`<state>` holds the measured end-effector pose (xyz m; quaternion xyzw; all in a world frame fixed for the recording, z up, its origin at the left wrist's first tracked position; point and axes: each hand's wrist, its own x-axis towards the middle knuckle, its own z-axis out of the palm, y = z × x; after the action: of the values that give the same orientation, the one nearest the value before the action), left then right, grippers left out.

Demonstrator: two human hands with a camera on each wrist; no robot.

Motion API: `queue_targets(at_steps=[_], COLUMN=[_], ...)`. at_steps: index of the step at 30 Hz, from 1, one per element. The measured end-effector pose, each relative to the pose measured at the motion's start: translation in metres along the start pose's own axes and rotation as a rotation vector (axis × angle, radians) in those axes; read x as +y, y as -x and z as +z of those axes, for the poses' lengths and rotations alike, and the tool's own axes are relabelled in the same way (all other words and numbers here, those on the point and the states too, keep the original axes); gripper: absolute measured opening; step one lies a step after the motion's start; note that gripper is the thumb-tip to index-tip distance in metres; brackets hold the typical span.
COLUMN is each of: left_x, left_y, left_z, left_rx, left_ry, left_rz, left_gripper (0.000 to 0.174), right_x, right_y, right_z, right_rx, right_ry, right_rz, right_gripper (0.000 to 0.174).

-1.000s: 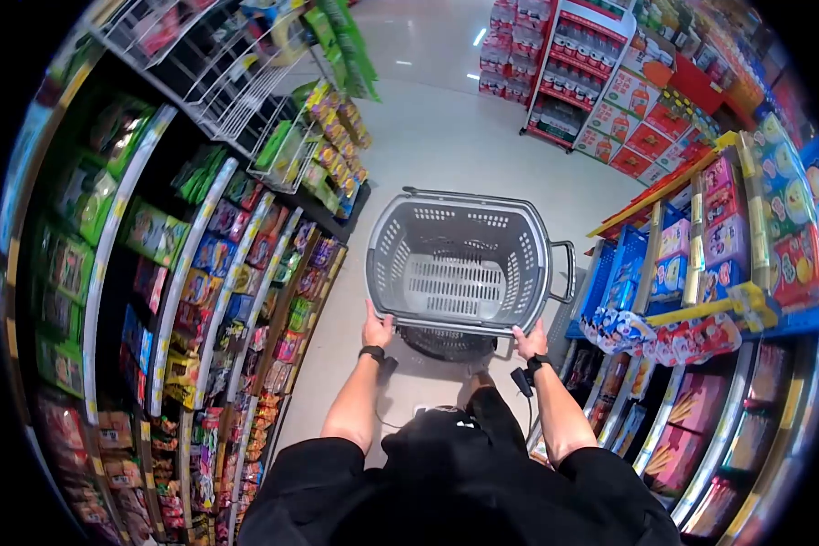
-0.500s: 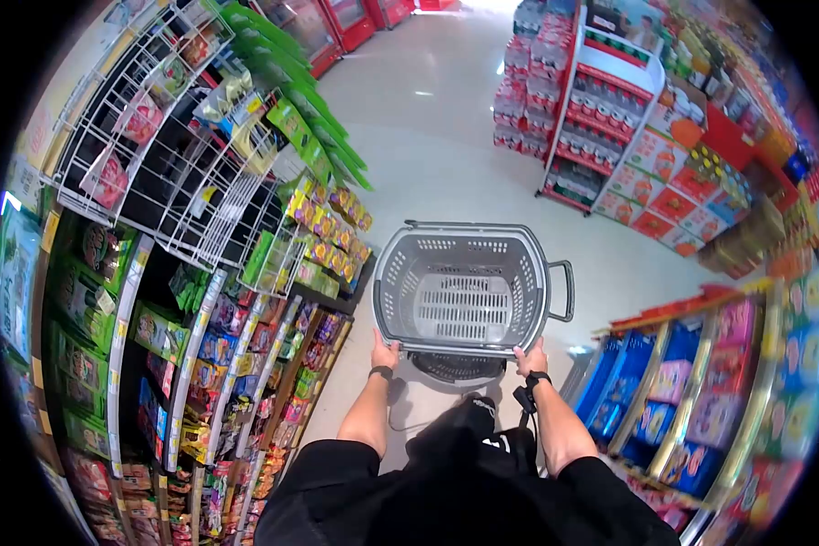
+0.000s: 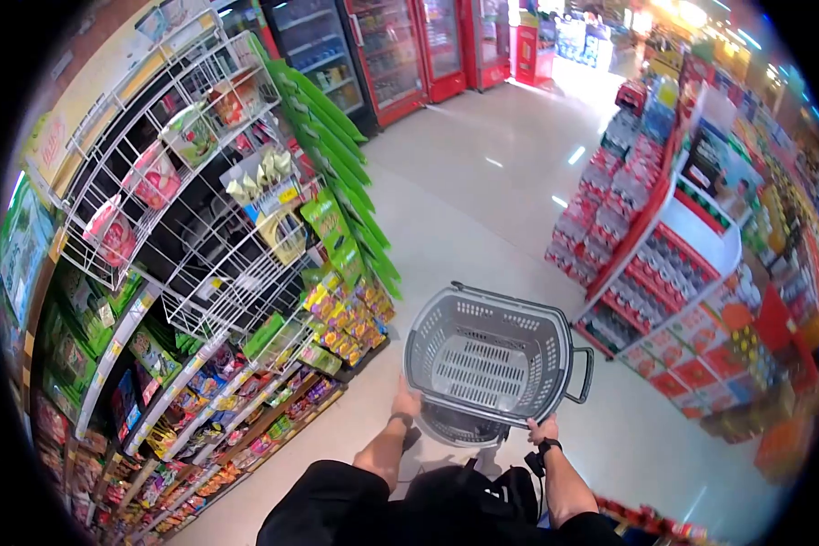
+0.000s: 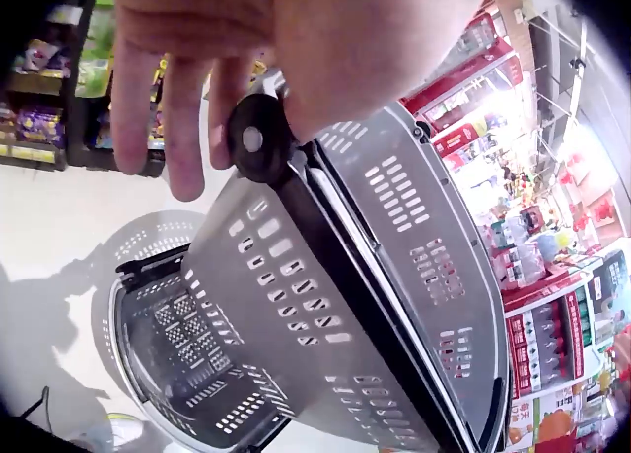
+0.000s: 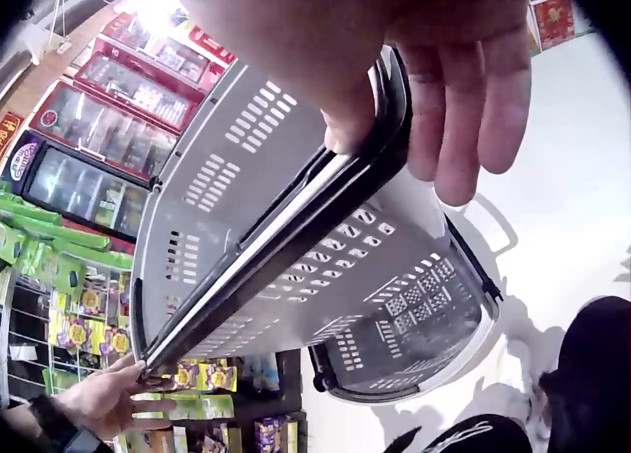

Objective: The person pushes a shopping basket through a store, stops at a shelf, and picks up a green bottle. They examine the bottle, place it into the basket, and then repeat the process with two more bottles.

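A grey two-tier shopping cart stands in front of me, its slotted upper basket (image 3: 543, 369) bare inside. Beneath it the smaller lower basket (image 3: 455, 428) shows at the near side. My left hand (image 3: 408, 400) holds the near left corner of the upper rim. In the left wrist view, its fingers (image 4: 182, 128) hang down outside the rim, beside a round black knob (image 4: 254, 139). The near right corner is in my right hand (image 3: 544, 429). Its thumb (image 5: 352, 123) hooks over the rim in the right wrist view, with the other fingers outside. A loop handle (image 3: 591, 364) juts out at the right.
Snack shelves (image 3: 191, 382) and a wire rack (image 3: 218, 227) with hanging green bags line the left. On the right stand a drinks rack (image 3: 651, 282), stacked bottle packs (image 3: 601, 200) and boxes. Red-framed fridges (image 3: 387, 55) stand beyond the pale tiled floor (image 3: 482, 182).
The view has swung up and ahead, bringing the fridges into sight. The cart has moved forward past the right-hand shelves, toward the drinks rack. Both hands keep their hold on the rim.
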<state>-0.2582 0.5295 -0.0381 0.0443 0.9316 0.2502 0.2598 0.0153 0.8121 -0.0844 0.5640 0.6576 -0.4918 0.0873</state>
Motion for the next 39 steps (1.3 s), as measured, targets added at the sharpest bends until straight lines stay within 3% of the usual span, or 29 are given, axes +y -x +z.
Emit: queue_targets(at_steps=[3, 4, 7, 10, 12, 14, 15, 18, 21, 23, 27, 30, 33, 36, 37, 39], left_x=[0.027, 0.043, 0.104, 0.132, 0.159, 0.192, 0.204, 0.225, 0.225, 0.24, 0.275, 0.295, 0.301, 0.343, 0.339, 0.347], left_y=[-0.024, -0.027, -0.037, -0.069, -0.087, -0.101, -0.105, -0.14, -0.172, -0.191, -0.23, -0.262, -0.3, -0.331, -0.346, -0.369], left_z=[0.017, 0.021, 0.027, 0.055, 0.072, 0.076, 0.076, 0.099, 0.126, 0.128, 0.119, 0.11, 0.112, 0.08, 0.085, 0.072], left_rx=[0.025, 0.042, 0.043, 0.146, 0.122, 0.162, 0.128, 0.173, 0.296, 0.308, 0.312, 0.36, 0.459, 0.358, 0.389, 0.397], left_ry=[0.023, 0.059, 0.185, 0.097, 0.145, 0.183, 0.215, 0.203, 0.168, 0.132, 0.193, 0.261, 0.245, 0.225, 0.212, 0.295], left_rz=[0.046, 0.017, -0.095, -0.125, -0.244, -0.302, -0.329, -0.364, -0.311, -0.39, -0.48, -0.513, -0.453, -0.642, -0.643, -0.646], left_gripper=[0.09, 0.088, 0.088, 0.09, 0.09, 0.089, 0.099, 0.099, 0.093, 0.091, 0.09, 0.089, 0.091, 0.09, 0.09, 0.089], right_x=[0.034, -0.017, -0.06, -0.109, -0.115, -0.103, -0.136, -0.177, -0.225, -0.256, -0.362, -0.404, -0.43, -0.48, -0.499, -0.532], right_y=[-0.11, -0.092, -0.141, -0.188, -0.246, -0.352, -0.346, -0.416, -0.445, -0.464, -0.44, -0.458, -0.498, -0.528, -0.538, -0.555], right_z=[0.004, -0.031, -0.063, -0.095, -0.107, -0.091, -0.102, -0.117, -0.136, -0.132, -0.155, -0.139, -0.121, -0.113, -0.109, -0.099], right_rx=[0.066, -0.058, -0.108, -0.134, -0.172, -0.191, -0.162, -0.261, -0.313, -0.323, -0.247, -0.194, -0.186, -0.254, -0.293, -0.32], right_ry=[0.08, -0.061, -0.086, -0.078, 0.029, 0.186, 0.142, 0.161, 0.149, 0.163, 0.306, 0.352, 0.283, 0.41, 0.474, 0.488], right_rz=[-0.141, -0.001, -0.1, -0.213, -0.257, -0.334, -0.333, -0.442, -0.504, -0.475, -0.485, -0.463, -0.684, -0.715, -0.636, -0.693], right_gripper=[0.078, 0.078, 0.068, 0.059, 0.073, 0.095, 0.075, 0.09, 0.086, 0.081, 0.076, 0.072, 0.068, 0.075, 0.077, 0.078])
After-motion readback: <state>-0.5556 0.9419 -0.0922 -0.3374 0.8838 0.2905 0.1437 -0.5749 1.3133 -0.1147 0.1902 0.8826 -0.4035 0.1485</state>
